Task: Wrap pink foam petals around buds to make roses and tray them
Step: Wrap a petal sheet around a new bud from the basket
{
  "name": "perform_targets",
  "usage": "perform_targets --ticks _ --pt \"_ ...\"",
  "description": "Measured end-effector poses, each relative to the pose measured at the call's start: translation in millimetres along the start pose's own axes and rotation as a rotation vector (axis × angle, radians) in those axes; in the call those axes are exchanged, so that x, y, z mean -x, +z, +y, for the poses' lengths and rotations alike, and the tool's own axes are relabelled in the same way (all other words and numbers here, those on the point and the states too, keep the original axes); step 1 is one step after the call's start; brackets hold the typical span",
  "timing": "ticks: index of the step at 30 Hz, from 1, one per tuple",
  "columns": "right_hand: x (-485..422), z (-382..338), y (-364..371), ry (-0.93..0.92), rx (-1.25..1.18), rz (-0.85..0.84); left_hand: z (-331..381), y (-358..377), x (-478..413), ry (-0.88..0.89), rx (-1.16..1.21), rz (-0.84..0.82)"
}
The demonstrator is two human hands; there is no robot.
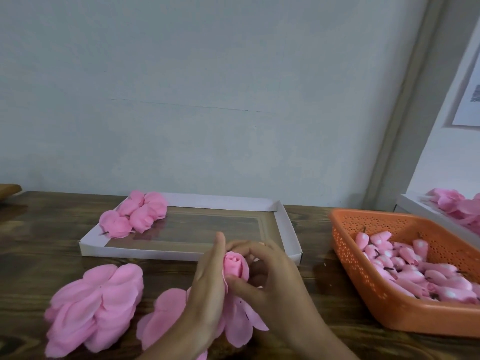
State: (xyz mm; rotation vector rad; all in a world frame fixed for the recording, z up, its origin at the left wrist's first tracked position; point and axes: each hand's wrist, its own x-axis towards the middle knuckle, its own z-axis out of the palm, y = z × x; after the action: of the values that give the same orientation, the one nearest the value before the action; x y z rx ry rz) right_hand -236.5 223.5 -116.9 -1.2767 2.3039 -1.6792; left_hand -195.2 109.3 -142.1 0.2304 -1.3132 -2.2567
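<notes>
Where the pale grey wall (207, 74) fills the upper half of the frame, the dark wooden desk (52, 229) runs across the lower half beneath it. At the middle of the desk lies a shallow white cardboard tray (130, 252), its base showing the wood grain through. Toward the right edge sits an orange perforated basket (358, 276), tilted in the frame and holding a heap of pink buds (405, 266) with short dark stems. Behind the basket, at the far right, the corner of a second white tray (415, 211) shows, with more pink roses (452, 201) in it.

At the lower left a thick pile of loose pink foam petals (96, 307) lies on the desk, and just beside it, toward the lower centre, a flower-shaped petal piece (163, 313) spreads out under the hands.

Both hands meet at the lower centre, just in front of the tray's near wall. The left hand (207, 289) stands with its fingers straight and together, pressing flat against the left side of the half-made rose (235, 267). The right hand (272, 276) curls round the rose from the right, its thumb laid across the lower part of the bloom and its fingers bent behind it. Petals hang loose below the grip.

In the upper left corner of the middle tray a small cluster of finished roses (140, 214) lies touching one another, one resting on the tray's left rim.
</notes>
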Motion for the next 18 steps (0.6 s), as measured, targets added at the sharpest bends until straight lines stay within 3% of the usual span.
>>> perform_targets --ticks 7,10,12,18 --pt "6.9 -2.9 13.2 0.102 -0.193 0.117 -7.4 -6.7 -5.9 -0.026 -0.03 0.15" --pt "8.6 -3.1 17.4 0.096 -0.223 0.094 -8.1 -9.8 -12.1 -0.161 0.086 0.184" --pt "10.5 -3.1 18.4 0.072 -0.177 0.103 -7.2 -11.6 -14.9 -0.193 0.169 0.169" --pt "9.4 -0.8 9.7 0.111 0.148 0.075 3.7 -14.5 -16.0 -0.042 0.052 0.246"
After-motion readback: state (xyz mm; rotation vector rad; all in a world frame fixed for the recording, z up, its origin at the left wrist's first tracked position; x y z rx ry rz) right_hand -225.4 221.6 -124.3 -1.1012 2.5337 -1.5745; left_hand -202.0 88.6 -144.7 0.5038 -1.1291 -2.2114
